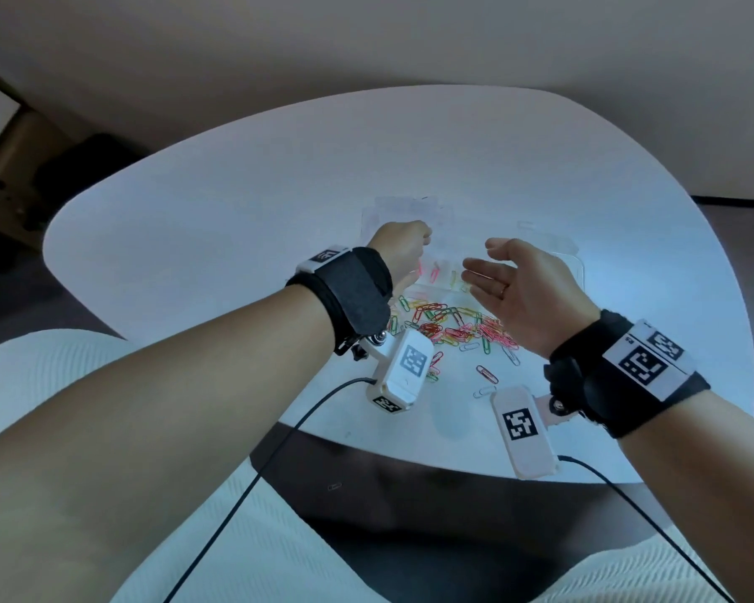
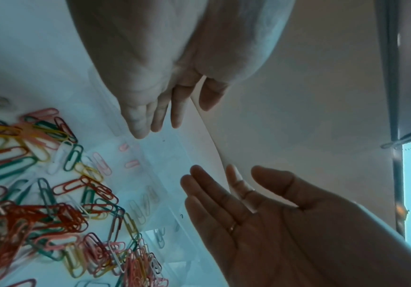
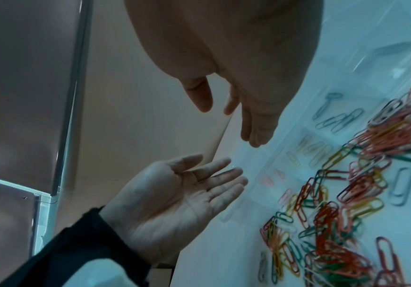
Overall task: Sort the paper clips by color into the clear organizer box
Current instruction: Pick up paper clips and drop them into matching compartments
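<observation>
The left hand [image 1: 403, 250] is being held above the left part of the clear organizer box [image 1: 577, 265], its fingers stretched out loosely in the wrist views and nothing being grasped. The box is lying on the white table [image 1: 236, 219], well in from the far edge, with its long axis running left to right; its faint lid [image 1: 410, 211] is lying flat on the far side. Within its near row of compartments a few pink clips [image 2: 132, 164] are being kept at the left, yellowish clips [image 3: 310, 148] in the next cell, and pale blue-grey clips [image 3: 334, 118] further right. Just near of the box, the loose pile of paper clips [image 1: 453, 326] is being left spread across the table, red, green, yellow, pink and white ones pointing every way, with a few strays [image 1: 487, 374] nearer still. The right hand [image 1: 523, 293] is being held open over the right part of the box, palm turned leftward, fingers straight and relaxed, a ring [image 1: 503, 289] being worn, nothing being gripped.
</observation>
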The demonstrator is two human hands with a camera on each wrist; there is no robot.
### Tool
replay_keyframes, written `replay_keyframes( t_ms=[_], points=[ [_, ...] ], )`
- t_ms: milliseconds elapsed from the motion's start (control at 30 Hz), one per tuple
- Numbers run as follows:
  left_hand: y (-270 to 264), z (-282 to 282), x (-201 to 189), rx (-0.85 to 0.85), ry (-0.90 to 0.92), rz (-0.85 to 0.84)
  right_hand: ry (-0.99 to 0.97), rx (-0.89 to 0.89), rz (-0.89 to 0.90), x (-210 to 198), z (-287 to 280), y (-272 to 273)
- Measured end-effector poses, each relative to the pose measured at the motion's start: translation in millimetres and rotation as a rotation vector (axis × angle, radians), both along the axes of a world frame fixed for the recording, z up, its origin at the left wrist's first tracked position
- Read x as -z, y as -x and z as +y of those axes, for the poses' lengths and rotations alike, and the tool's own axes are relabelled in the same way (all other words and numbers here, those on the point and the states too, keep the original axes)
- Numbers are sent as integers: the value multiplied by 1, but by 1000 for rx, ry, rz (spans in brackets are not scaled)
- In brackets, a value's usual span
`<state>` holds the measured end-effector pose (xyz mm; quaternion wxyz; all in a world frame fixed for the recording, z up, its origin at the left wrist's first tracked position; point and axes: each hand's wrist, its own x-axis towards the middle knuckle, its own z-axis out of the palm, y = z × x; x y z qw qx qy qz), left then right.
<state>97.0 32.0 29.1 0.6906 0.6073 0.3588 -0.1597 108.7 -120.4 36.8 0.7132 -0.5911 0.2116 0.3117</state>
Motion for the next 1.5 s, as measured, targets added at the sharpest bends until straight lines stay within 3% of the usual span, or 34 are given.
replay_keyframes(
  t_ms=[133, 233, 333, 467, 633, 767, 900, 1067, 1500],
  points=[
    [10, -1, -12, 101, -109, -84, 16, -79, -23, -4, -17, 10],
    [26, -5, -21, 276, -322, -208, 65, -177, -73, -4, -26, 19],
    [49, -4, -16, 515, -593, -251, 268, -366, -199, 8, -32, 28],
    [73, 0, 13, 804, -861, -158, 689, -696, -462, 35, -41, 36],
    [78, -2, 44, 1092, -977, -129, 842, -798, -593, 54, -39, 45],
    [76, -10, 56, 1095, -996, -225, 957, -895, -652, 66, -33, 53],
    [75, -15, 66, 1110, -1020, -301, 1113, -879, -640, 76, -42, 46],
    [76, -15, 73, 1146, -1044, -300, 1123, -951, -557, 77, -52, 37],
    [74, -9, 78, 1104, -1029, -241, 1110, -872, -566, 80, -45, 47]
  ],
)
